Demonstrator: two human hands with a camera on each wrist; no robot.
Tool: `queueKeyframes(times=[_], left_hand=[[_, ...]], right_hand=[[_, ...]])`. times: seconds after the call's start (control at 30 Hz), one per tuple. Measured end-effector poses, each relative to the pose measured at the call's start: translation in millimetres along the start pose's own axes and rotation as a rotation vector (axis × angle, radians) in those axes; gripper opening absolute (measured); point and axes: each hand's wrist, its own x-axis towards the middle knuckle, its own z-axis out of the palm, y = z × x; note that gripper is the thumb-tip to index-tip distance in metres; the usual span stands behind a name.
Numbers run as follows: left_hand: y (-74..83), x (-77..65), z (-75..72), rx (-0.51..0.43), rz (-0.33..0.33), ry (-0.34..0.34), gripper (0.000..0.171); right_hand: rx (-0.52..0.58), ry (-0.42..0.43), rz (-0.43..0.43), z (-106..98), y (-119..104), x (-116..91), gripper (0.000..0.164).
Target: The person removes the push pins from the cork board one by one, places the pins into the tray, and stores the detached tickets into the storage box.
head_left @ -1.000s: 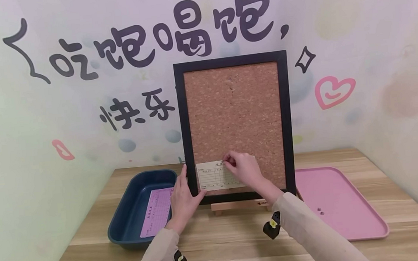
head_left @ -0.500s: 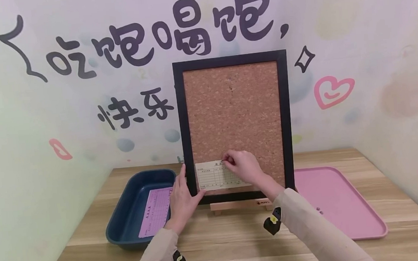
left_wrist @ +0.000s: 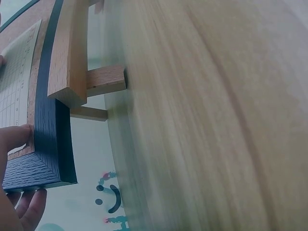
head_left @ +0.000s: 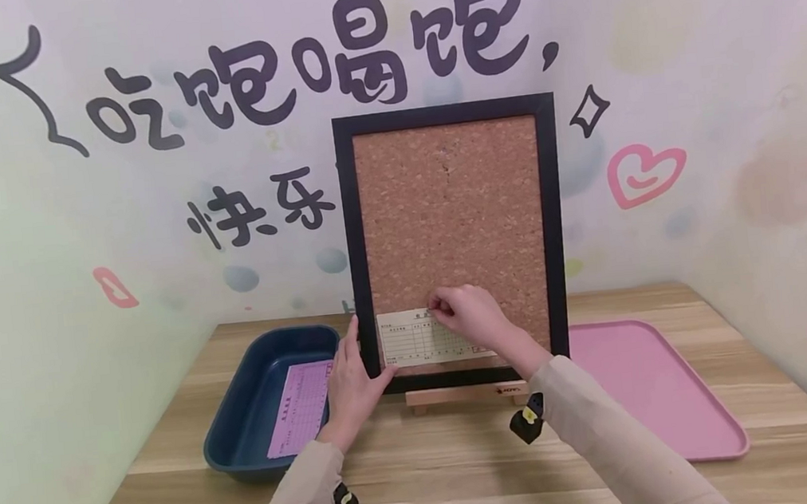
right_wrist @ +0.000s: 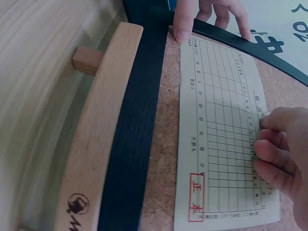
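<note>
A black-framed corkboard [head_left: 451, 216] stands upright on a small wooden easel [head_left: 452, 396]. Flat against its lower left cork lies a pale printed receipt slip [head_left: 402, 342]. My left hand [head_left: 352, 380] grips the frame's lower left side, thumb on the front at the slip's bottom corner, other fingers behind the frame, as the left wrist view shows. At the slip's top edge, near its middle, my right hand [head_left: 474, 315] pinches a small push pin, mostly hidden by the fingertips. In the right wrist view the slip [right_wrist: 226, 125] shows a red stamped box.
To the left, a dark blue basin [head_left: 227, 427] holds a purple printed slip [head_left: 300, 409]. A pink tray [head_left: 675, 396] lies at the right, partly behind the right sleeve. Behind the wooden table [head_left: 431, 482] rises a wall with painted lettering.
Both hands keep their places on the frame and slip. The right forearm shifts slightly, and its sleeve now hides the small pins seen earlier on the pink tray.
</note>
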Motion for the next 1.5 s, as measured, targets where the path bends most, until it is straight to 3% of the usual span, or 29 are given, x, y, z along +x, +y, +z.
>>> queueKeyframes(times=[0.33, 0.8, 1.13, 1.5], left_hand=[[1.3, 0.4, -1.0, -0.002, 0.001, -0.003, 0.098], [0.3, 0.8, -0.3, -0.001, 0.012, 0.001, 0.098], [0.5, 0.3, -0.5, -0.002, 0.004, -0.008, 0.098], [1.2, -0.5, -2.0, -0.007, -0.003, -0.014, 0.098]], right_hand=[[0.034, -0.094, 0.003, -7.6, -0.3, 5.2, 0.006], [-0.064, -0.089, -0.062, -5.1, -1.6, 3.8, 0.005], [-0.073, -0.016, -0.144, -3.5, 0.8, -1.3, 0.004], [-0.065, -0.048, -0.079, -0.3, 1.4, 0.0, 0.005]])
